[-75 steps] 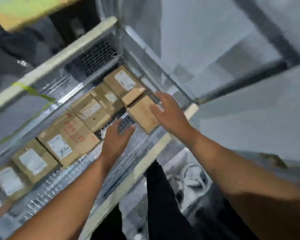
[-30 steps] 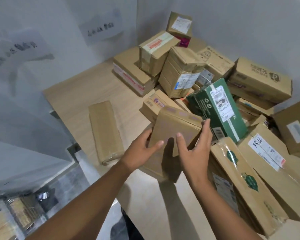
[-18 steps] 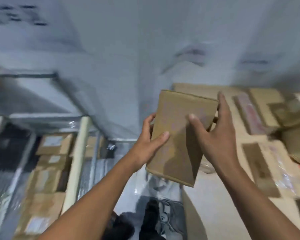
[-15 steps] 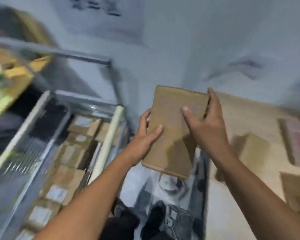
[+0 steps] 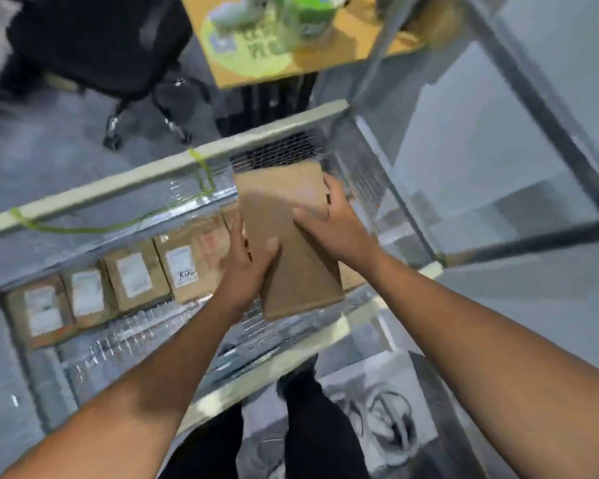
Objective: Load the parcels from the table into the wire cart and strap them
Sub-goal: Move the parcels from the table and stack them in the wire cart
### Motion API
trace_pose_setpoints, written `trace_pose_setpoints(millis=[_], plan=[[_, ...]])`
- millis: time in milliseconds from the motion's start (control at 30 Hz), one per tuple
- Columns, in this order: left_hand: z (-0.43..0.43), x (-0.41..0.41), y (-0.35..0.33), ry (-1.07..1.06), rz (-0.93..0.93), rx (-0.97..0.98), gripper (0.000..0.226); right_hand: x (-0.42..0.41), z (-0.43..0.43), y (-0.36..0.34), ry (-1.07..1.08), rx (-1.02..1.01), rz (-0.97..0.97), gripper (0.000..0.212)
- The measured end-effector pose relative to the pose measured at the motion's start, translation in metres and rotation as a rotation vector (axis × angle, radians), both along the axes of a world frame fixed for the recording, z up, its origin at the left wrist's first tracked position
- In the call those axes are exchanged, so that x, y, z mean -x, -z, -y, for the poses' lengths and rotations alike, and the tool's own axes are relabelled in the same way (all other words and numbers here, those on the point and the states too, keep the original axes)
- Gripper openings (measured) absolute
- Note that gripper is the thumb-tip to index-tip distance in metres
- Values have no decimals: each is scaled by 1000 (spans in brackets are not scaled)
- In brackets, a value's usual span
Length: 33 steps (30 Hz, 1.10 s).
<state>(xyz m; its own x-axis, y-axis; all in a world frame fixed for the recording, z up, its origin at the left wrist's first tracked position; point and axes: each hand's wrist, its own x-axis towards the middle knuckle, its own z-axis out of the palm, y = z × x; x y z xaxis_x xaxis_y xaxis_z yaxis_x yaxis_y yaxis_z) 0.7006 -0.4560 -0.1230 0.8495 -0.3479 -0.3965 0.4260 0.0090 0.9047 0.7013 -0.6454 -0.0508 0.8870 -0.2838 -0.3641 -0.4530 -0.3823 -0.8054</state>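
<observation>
I hold a flat brown cardboard parcel point(image 5: 284, 236) above the wire cart point(image 5: 118, 188), over its right end. My left hand point(image 5: 248, 261) grips the parcel's left edge, thumb across its face. My right hand point(image 5: 329, 219) grips the right edge near the top. Inside the cart, several brown parcels with white labels point(image 5: 132, 274) lie in a row along the far side. A green strap point(image 5: 118, 226) hangs from the cart's far rail.
A black office chair point(image 5: 111, 53) stands on the grey floor beyond the cart. A wooden table with green items point(image 5: 267, 39) is at the top. White panels with a dark frame point(image 5: 498, 150) stand to the right. My legs point(image 5: 308, 426) are below.
I picked the parcel off the table, turned left, and carried it with both hands until it hangs over the cart. The view swung from the parcel table to the cart.
</observation>
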Motion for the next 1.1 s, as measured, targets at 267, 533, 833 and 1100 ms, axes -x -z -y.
trace_pose_setpoints(millis=[267, 533, 833, 1100], plan=[[42, 5, 211, -32, -180, -81, 91, -32, 55, 229, -186, -33, -261, 101], [82, 13, 356, -189, -374, -182, 81, -33, 87, 388, -339, -18, -369, 96], [111, 48, 416, -161, -488, -242, 58, -9, 117, 448, -459, 55, -507, 91], [146, 13, 461, -344, -458, -383, 70, -24, 99, 494, -577, 821, -279, 91]])
